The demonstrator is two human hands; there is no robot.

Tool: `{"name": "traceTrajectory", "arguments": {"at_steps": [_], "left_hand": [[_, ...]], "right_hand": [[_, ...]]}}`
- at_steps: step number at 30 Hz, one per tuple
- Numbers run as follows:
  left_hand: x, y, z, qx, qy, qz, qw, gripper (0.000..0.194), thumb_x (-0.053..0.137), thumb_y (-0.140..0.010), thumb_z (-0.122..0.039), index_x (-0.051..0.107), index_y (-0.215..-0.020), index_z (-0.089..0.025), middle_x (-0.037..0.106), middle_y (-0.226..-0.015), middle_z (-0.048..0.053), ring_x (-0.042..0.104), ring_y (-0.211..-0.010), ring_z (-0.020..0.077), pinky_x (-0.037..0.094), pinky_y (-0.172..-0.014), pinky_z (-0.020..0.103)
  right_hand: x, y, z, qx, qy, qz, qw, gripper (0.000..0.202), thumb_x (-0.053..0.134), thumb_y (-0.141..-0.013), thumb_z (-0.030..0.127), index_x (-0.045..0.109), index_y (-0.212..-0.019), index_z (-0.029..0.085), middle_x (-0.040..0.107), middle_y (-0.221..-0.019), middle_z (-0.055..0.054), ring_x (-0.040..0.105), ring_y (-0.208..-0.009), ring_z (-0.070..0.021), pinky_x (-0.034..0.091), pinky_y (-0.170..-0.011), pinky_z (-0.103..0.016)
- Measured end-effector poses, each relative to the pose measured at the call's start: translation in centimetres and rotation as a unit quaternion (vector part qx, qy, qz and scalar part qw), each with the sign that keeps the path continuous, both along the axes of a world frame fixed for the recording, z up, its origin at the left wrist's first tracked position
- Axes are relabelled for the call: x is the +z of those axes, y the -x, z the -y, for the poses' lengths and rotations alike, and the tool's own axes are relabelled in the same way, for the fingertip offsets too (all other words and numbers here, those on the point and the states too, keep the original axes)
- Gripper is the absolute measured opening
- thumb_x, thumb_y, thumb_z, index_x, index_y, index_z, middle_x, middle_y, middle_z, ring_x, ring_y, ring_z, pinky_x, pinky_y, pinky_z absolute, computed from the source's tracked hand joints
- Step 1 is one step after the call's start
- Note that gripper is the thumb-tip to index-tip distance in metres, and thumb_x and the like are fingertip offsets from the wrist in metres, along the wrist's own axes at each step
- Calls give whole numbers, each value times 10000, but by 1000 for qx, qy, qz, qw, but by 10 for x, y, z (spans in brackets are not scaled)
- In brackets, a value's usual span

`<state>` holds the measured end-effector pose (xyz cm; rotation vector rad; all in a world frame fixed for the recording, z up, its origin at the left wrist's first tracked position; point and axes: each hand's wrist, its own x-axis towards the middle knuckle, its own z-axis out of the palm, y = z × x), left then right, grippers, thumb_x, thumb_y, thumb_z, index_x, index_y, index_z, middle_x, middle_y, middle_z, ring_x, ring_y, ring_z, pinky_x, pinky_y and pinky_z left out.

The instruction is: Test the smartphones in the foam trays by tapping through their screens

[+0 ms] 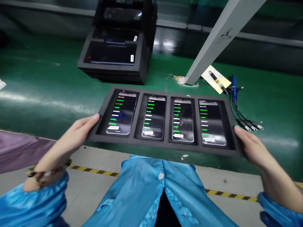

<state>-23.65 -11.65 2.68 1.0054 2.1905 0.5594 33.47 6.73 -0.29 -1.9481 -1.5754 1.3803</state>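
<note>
A black foam tray (137,143) spans the space in front of me, with several smartphones in its slots. Each phone, such as the leftmost smartphone (123,113) and the rightmost smartphone (212,123), has a lit dark screen with green and white text lines. My left hand (79,132) grips the tray's left end, thumb on the upper edge. At the right end, my right hand (252,146) holds the tray the same way; its fingers are partly hidden beneath. Whether the tray rests on the bench or is slightly raised, I cannot tell.
Behind stands a stack of black foam trays (142,71) holding dark phones. A grey post (213,41) rises from the green bench (47,104). Near it lie yellow paper (216,78), a pen (217,81) and black cables (239,112). A mauve sleeve (21,149) shows at left.
</note>
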Motion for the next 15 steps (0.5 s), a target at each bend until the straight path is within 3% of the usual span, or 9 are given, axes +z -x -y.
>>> {"name": "traceTrajectory", "arguments": {"at_steps": [2, 3, 5, 7, 11, 15], "left_hand": [[-15, -5, 7, -58, -20, -85, 995, 525, 548, -1038, -670, 776, -966, -202, 807, -995, 62, 752, -965, 308, 631, -959, 466], [-21, -8, 10, -73, -46, -139, 987, 464, 555, -1055, -604, 781, -1013, -201, 800, -1098, 81, 740, -1043, 321, 592, -1042, 488], [-28, -14, 14, -78, -126, -240, 959, 371, 562, -1079, -505, 782, -1152, -214, 778, -1227, 109, 706, -1151, 333, 541, -1113, 510], [-31, -19, 12, -98, -178, -269, 941, 349, 579, -1085, -458, 752, -1307, -252, 771, -1275, 107, 669, -1236, 332, 501, -1162, 527], [-34, -18, -9, -231, -162, -240, 929, 403, 468, -1117, -427, 743, -1378, -293, 749, -1305, 110, 642, -1323, 338, 352, -1257, 614], [-32, -26, -37, -239, -188, -264, 915, 462, 391, -1134, -400, 739, -1412, -276, 740, -1304, 120, 603, -1389, 344, 258, -1298, 648]], "right_hand": [[-14, 5, 12, 67, -132, 68, 987, 512, 593, -971, 768, 717, -794, 303, 769, -920, -98, 765, -967, -362, 659, -948, -549], [-18, 8, 19, 69, -200, 103, 972, 471, 590, -989, 735, 744, -871, 305, 766, -989, -107, 746, -1018, -372, 633, -992, -581], [-22, 16, 30, 24, -325, 143, 935, 386, 609, -1016, 638, 786, -1113, 309, 758, -1149, -131, 720, -1122, -393, 590, -1049, -631], [-22, 25, 37, 28, -409, 123, 904, 363, 602, -1049, 516, 758, -1313, 320, 759, -1258, -130, 708, -1234, -387, 562, -1113, -638], [-22, 40, 27, 212, -379, 53, 899, 381, 488, -1118, 374, 727, -1411, 333, 757, -1414, -87, 645, -1448, -326, 486, -1254, -619], [-22, 49, 4, 233, -365, 98, 896, 441, 434, -1142, 403, 659, -1507, 300, 689, -1540, -106, 556, -1552, -327, 397, -1315, -647]]}}
